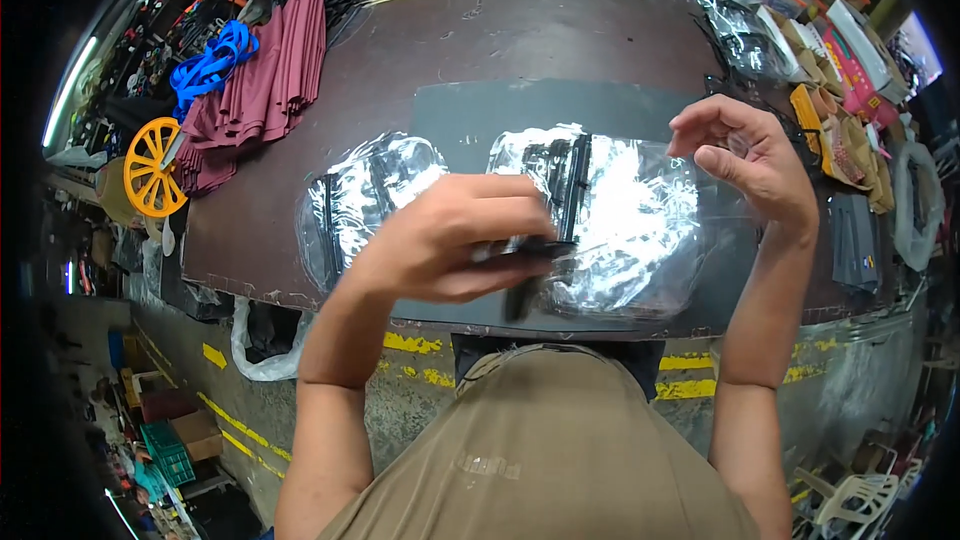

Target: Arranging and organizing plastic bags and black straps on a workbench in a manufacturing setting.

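A clear, shiny plastic pouch (640, 230) with a black zipper strip lies on the grey mat in front of me. My left hand (465, 235) is over its left part, its fingers closed on a dark, flat piece (525, 275) that is smeared by motion. What kind of piece it is, I cannot make out. A similar clear plastic pouch (360, 195) with black edging lies further left, partly hidden by my left hand. Raised above the table to the right of the nearer pouch, my right hand (745, 155) is curved, thumb and fingers apart, with nothing seen in it.
The grey mat (470, 105) lies on a dark brown table (400, 50). Folded maroon fabric (265, 80), blue straps (212, 62) and an orange wheel (155, 168) sit at the left. Boxes and plastic bags (750, 40) crowd the right edge. Grey flat pieces (855, 240) lie at the right front.
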A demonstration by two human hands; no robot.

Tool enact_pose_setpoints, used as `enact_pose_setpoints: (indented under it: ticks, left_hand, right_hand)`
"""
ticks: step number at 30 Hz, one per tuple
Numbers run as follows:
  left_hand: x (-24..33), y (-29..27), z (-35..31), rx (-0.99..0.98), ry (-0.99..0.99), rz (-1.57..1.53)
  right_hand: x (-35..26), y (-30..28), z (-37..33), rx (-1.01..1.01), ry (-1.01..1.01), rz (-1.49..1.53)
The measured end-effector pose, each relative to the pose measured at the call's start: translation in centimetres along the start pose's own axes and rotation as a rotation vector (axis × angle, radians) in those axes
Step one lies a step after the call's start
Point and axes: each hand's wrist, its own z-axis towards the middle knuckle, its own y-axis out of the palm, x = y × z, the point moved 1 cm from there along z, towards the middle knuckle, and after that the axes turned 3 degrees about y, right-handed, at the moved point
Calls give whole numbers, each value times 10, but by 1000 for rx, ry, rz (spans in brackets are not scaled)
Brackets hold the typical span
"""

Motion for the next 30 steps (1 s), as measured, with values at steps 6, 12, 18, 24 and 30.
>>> enact_pose_setpoints:
  ticks: [6,12,18,24,30]
  left_hand:
    - [8,-99,-77,364,-51,-68]
    - [-107,-159,-197,591,-649,-143]
    - [-234,-141,-300,466,-1015,83]
    - [-245,-129,-293,355,-978,769]
    - [-203,-70,-139,386,-544,598]
  right_hand:
    - [78,-5,43,15,215,-293]
    - [203,39,89,101,283,-667]
    - [230,45,105,56,341,-712]
    - [214,44,99,179,183,-633]
    - [159,52,77,243,54,-501]
